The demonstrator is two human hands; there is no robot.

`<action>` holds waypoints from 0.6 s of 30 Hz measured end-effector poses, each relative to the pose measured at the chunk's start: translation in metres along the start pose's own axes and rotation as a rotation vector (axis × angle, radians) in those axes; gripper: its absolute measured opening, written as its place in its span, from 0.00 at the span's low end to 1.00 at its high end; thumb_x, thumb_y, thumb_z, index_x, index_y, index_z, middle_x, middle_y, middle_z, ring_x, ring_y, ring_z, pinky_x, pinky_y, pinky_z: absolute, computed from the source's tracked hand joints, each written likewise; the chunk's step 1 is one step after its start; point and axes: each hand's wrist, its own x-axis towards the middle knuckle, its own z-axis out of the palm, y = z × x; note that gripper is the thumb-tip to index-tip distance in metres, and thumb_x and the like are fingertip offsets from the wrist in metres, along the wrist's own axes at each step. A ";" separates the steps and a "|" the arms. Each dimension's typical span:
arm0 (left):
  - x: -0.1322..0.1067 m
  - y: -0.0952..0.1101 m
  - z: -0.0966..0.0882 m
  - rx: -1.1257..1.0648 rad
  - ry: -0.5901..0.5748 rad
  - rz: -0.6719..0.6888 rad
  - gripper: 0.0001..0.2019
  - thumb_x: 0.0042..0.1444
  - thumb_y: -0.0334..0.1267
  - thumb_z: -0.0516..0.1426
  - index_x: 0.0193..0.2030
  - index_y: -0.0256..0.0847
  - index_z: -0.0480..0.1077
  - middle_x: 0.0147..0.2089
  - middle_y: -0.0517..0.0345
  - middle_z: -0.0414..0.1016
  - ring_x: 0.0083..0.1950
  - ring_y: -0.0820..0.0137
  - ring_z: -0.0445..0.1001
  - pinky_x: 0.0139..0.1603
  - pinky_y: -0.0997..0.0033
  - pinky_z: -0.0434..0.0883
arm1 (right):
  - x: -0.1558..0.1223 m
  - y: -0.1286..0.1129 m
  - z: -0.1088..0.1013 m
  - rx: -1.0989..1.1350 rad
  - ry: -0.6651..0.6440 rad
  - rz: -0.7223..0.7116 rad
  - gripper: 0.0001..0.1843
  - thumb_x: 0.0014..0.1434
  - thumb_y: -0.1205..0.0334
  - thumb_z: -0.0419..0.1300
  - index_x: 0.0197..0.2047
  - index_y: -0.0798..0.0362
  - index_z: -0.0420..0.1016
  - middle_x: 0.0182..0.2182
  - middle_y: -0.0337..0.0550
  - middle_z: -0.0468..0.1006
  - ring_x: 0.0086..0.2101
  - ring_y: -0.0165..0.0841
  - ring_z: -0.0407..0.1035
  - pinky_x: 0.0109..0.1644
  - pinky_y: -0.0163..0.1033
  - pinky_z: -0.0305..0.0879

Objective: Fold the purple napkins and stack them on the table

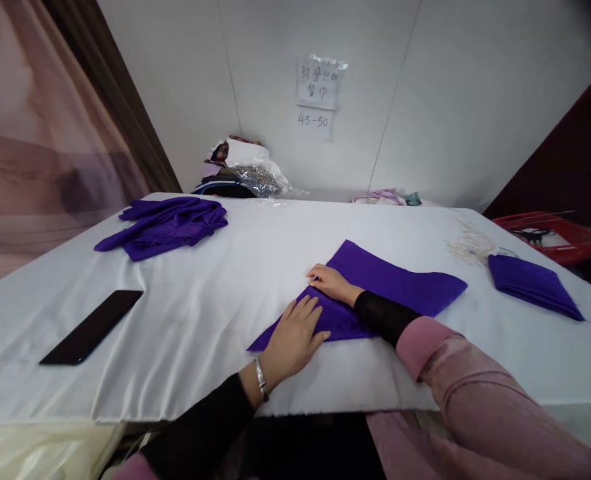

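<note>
A purple satiny cloth [390, 280] lies on the white-covered table, partly folded, with its pointed corner toward the front left. My left hand [295, 333] rests flat on the left part of this cloth, its fingers outstretched and slightly apart. Just beyond it, my right hand [332, 283] is at the cloth's left edge, with fingers bent and closed on the fabric there. The right forearm crosses over the cloth and hides some of its near side.
A crumpled purple cloth heap [170, 223] lies back left, and a dark flat slab [92, 327] in front of it. At right are a folded purple cloth [532, 283], loose pale threads [470, 243] and a red basket [555, 243]. Fabrics [248, 167] are stacked by the wall.
</note>
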 end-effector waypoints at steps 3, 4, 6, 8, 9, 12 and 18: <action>0.019 -0.006 0.021 0.010 -0.094 -0.007 0.30 0.57 0.54 0.51 0.59 0.34 0.62 0.63 0.39 0.61 0.66 0.53 0.55 0.63 0.48 0.56 | -0.002 0.001 -0.001 0.072 0.042 0.031 0.12 0.52 0.72 0.60 0.41 0.54 0.73 0.41 0.44 0.73 0.35 0.30 0.68 0.42 0.36 0.64; 0.021 -0.009 0.027 0.015 -0.111 -0.021 0.32 0.56 0.56 0.51 0.59 0.32 0.61 0.64 0.37 0.60 0.67 0.52 0.54 0.64 0.47 0.55 | -0.004 0.001 -0.002 0.096 0.074 0.039 0.12 0.53 0.72 0.59 0.42 0.53 0.73 0.41 0.44 0.73 0.33 0.29 0.68 0.40 0.36 0.65; 0.021 -0.014 0.035 0.018 -0.111 -0.036 0.35 0.56 0.58 0.49 0.61 0.30 0.60 0.65 0.37 0.57 0.68 0.52 0.51 0.65 0.48 0.54 | -0.009 0.004 -0.008 0.106 0.159 0.026 0.11 0.56 0.71 0.57 0.42 0.52 0.73 0.42 0.44 0.74 0.33 0.29 0.69 0.41 0.36 0.66; 0.019 -0.018 0.039 0.023 -0.093 -0.032 0.35 0.58 0.59 0.46 0.62 0.31 0.58 0.66 0.39 0.56 0.68 0.53 0.49 0.66 0.48 0.53 | -0.016 0.007 -0.015 0.045 0.223 -0.024 0.11 0.59 0.68 0.53 0.44 0.52 0.73 0.43 0.46 0.74 0.40 0.32 0.69 0.47 0.39 0.65; 0.017 -0.018 0.040 0.027 -0.089 -0.029 0.36 0.58 0.59 0.45 0.62 0.31 0.58 0.66 0.40 0.56 0.69 0.54 0.49 0.66 0.49 0.52 | -0.020 0.008 -0.019 -0.008 0.222 -0.050 0.12 0.61 0.66 0.52 0.46 0.53 0.73 0.45 0.48 0.73 0.44 0.34 0.68 0.51 0.41 0.63; 0.015 -0.019 0.040 0.040 -0.099 -0.028 0.37 0.58 0.60 0.43 0.63 0.31 0.57 0.67 0.41 0.55 0.69 0.55 0.48 0.66 0.49 0.52 | -0.026 0.011 -0.027 -0.212 0.085 -0.044 0.23 0.64 0.54 0.50 0.56 0.58 0.67 0.58 0.55 0.64 0.59 0.40 0.55 0.61 0.47 0.52; 0.013 -0.021 0.042 0.051 -0.103 -0.018 0.36 0.58 0.61 0.43 0.65 0.34 0.54 0.68 0.43 0.53 0.69 0.57 0.47 0.66 0.50 0.50 | -0.027 0.028 -0.032 -0.426 -0.175 0.300 0.42 0.62 0.36 0.36 0.67 0.61 0.49 0.66 0.55 0.46 0.65 0.44 0.37 0.65 0.56 0.35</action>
